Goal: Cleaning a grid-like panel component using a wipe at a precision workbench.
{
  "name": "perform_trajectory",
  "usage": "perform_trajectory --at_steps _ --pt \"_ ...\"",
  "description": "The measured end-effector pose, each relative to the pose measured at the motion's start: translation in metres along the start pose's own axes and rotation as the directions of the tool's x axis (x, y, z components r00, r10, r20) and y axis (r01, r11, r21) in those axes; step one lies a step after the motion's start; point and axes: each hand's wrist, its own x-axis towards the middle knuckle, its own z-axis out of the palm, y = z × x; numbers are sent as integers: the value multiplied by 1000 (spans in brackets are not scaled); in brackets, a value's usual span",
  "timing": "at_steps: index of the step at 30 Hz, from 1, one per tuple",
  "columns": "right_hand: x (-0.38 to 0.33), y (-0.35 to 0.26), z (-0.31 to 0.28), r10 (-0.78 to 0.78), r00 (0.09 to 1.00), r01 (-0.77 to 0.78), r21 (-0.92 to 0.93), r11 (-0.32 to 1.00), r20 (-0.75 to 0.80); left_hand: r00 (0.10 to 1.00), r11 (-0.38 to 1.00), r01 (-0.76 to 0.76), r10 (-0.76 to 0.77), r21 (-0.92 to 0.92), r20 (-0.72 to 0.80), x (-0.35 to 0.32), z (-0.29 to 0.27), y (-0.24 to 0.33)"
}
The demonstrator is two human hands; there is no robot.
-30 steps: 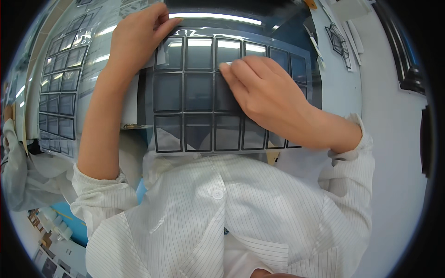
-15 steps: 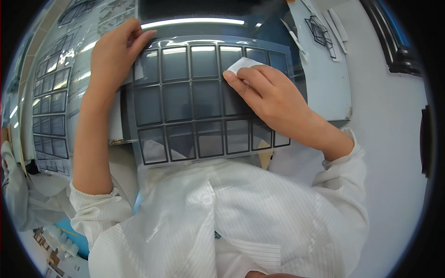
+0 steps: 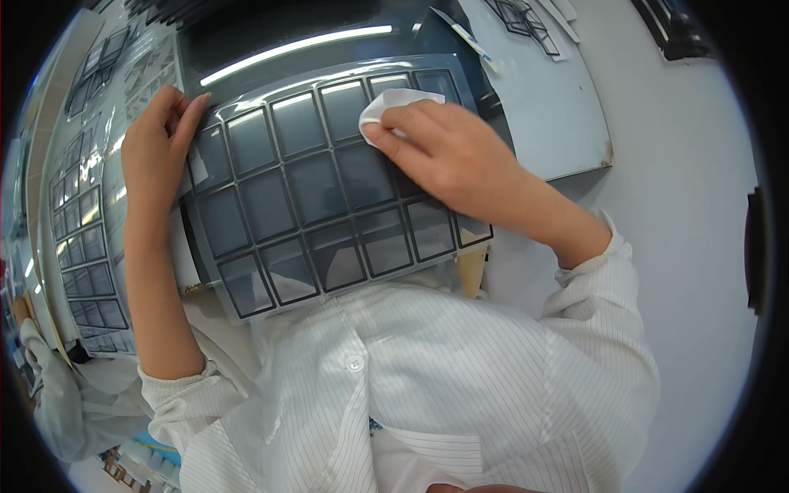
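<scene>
A workshop is suggested by black-gridded clear sheets [image 3: 312, 193] spread at the bench [image 3: 559, 115] and a slim pointed tool [image 3: 466, 41] laid near one o'clock.

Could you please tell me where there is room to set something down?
Bare: the pale tabletop at right, bordered by the slim tool, the black frames and its own edge. Crowded: the middle, with the gridded sheet and right hand, and the left, with another sheet.
</scene>
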Motion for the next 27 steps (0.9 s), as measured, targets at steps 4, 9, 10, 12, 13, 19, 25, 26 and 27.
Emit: perform_trajectory --at_steps 4,9,10,12,13,19,25,26,27 --pt "-13 -8 1 13 993 4 -141 990 118 1000 999 30 -30 -38 6 -1 -1 3" --pt "-30 -11 -22 267 952 -218 -276 936 152 1000 998 11 -11 -55 7 -2 -2 3" --pt "-35 -8 -27 268 951 -219 -277 936 153 1000 999 0 0 -49 3 -3 -2 1" --pt "-42 -1 -37 451 882 -373 -384 845 135 1000 998 3 -2 -60 6 -2 -3 -4" --pt "-43 1 -43 489 867 -427 -364 828 94 1000 998 7 -6 -68 8 -3 -4 -6" --pt "-56 0 -46 478 878 -461 -311 831 -24 1000 999 -24 23 -25 -17 -2 1 -2" --pt "-53 -22 -36 226 969 -228 3 974 103 1000 997 -21 20 -69 -5 1 1 -6" --pt "-55 -22 -35 198 970 -203 24 979 140 1000 998 -13 13 -60 -2 1 1 -5" --pt "-58 -24 -36 266 948 -275 28 961 174 1000 998 -18 17 -62 -5 1 1 -4"
